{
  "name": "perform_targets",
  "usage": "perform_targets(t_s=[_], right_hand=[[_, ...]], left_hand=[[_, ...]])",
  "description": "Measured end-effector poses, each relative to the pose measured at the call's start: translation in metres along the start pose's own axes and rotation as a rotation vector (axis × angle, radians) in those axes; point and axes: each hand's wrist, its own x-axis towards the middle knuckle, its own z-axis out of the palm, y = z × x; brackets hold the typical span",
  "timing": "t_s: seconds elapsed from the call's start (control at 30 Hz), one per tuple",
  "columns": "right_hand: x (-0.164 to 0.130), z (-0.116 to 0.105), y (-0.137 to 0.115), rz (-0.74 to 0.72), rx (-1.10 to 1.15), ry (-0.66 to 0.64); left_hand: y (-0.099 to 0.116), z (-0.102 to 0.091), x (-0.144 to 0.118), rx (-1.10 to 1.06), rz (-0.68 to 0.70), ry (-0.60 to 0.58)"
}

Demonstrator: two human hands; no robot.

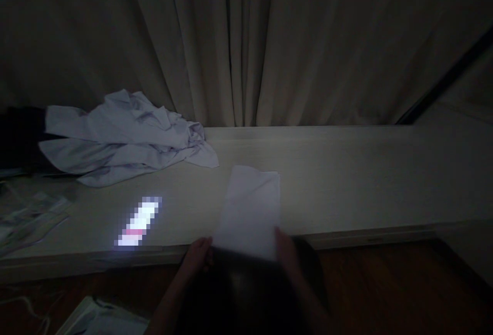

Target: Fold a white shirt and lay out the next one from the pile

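Note:
A flat white folded cloth [248,211] lies partly on the light ledge, its near end reaching over the front edge towards me. My left hand [199,254] is closed, with its fingertips pinching the near left corner. On the other side, my right hand [285,250] grips the near right edge; its fingers are dim and partly blurred. The cloth's far edge is uneven, with a slight crease across the upper part. Further back on the left lies a crumpled white garment [127,137], apart from both hands.
A lit, blurred-out phone-like screen [138,224] rests left of the cloth on the ledge [346,181]. Clear plastic wrapping [31,217] sits at the far left, near a dark item [21,137]. Curtains [308,42] hang behind. A pale object [100,319] and a cord are below.

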Motion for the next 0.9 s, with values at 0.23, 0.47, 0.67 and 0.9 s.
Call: perform_targets(t_s=[0.23, 0.47, 0.67, 0.9], right_hand=[[0.006, -0.016, 0.02, -0.173, -0.27, 0.075], [0.01, -0.03, 0.02, -0.216, -0.3, 0.077], [0.013, -0.043, 0.01, -0.187, -0.284, 0.073], [0.027, -0.06, 0.003, -0.097, -0.288, 0.05]], left_hand=[[-0.01, 0.02, -0.013, -0.08, -0.046, -0.053], [0.01, 0.019, -0.018, -0.087, 0.048, -0.025], [0.004, 0.028, -0.008, -0.03, 0.13, 0.028], [-0.023, 0.051, -0.004, -0.073, 0.081, -0.029]])
